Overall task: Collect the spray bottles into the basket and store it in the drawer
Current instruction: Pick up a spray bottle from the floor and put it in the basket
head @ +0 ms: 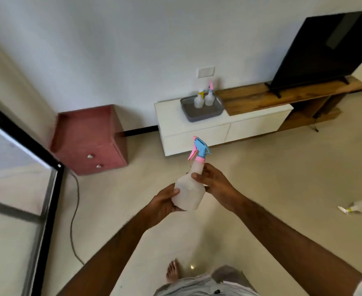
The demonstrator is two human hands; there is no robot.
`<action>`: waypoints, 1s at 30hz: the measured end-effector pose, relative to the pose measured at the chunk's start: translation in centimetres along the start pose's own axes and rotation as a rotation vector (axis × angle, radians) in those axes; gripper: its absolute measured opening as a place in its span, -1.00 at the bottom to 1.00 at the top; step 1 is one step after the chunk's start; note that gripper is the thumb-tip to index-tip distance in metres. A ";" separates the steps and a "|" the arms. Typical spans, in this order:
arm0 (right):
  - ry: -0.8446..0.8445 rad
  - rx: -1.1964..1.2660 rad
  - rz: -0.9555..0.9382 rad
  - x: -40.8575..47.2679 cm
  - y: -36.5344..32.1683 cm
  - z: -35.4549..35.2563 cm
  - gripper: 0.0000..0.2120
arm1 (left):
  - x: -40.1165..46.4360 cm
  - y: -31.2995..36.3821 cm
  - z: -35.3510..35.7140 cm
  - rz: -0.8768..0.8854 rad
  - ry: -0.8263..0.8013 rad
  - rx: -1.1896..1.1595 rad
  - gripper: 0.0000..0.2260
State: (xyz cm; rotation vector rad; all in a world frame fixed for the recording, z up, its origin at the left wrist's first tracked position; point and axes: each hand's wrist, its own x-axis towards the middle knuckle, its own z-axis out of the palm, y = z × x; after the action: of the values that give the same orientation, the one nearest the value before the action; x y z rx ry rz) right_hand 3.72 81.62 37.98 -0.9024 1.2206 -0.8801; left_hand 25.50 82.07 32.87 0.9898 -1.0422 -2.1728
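Note:
I hold a translucent spray bottle point(189, 192) with a pink and blue trigger head in both hands, in front of me above the floor. My left hand point(163, 205) cups its base and my right hand point(213, 182) grips its neck and side. A grey basket point(203, 113) sits on the white drawer cabinet point(197, 133) ahead; two spray bottles stand in it, one with a yellow collar point(198, 99) and one with a pink head point(209, 96). Another spray bottle point(356, 208) lies on the floor at the right.
A red two-drawer cabinet point(88, 139) stands at the left by the wall. A black TV point(325, 48) rests on a wooden shelf point(282, 95) at the right. A black-framed glass table point(26, 167) fills the left edge, with a cable point(74, 210) on the floor beside it.

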 end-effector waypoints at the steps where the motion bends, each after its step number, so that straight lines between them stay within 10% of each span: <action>1: 0.042 0.011 -0.004 1.5 -0.5 -0.5 -0.58 | 1.7 1.0 -0.4 -0.006 0.051 0.027 -0.46; 12: 0.333 -0.298 -0.135 24.8 -6.6 -12.0 -0.48 | 27.3 13.8 -0.7 0.023 0.240 0.596 -0.32; 30: -0.033 -0.592 -0.101 60.1 -19.1 -24.5 -0.66 | 59.3 27.1 -13.8 -0.052 0.400 0.754 -0.35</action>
State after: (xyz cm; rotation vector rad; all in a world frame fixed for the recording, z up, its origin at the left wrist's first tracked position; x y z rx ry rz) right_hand -14.07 16.78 29.93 -1.4536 1.4447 -0.5794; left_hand 5.31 18.96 26.13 1.7005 -1.6678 -1.5026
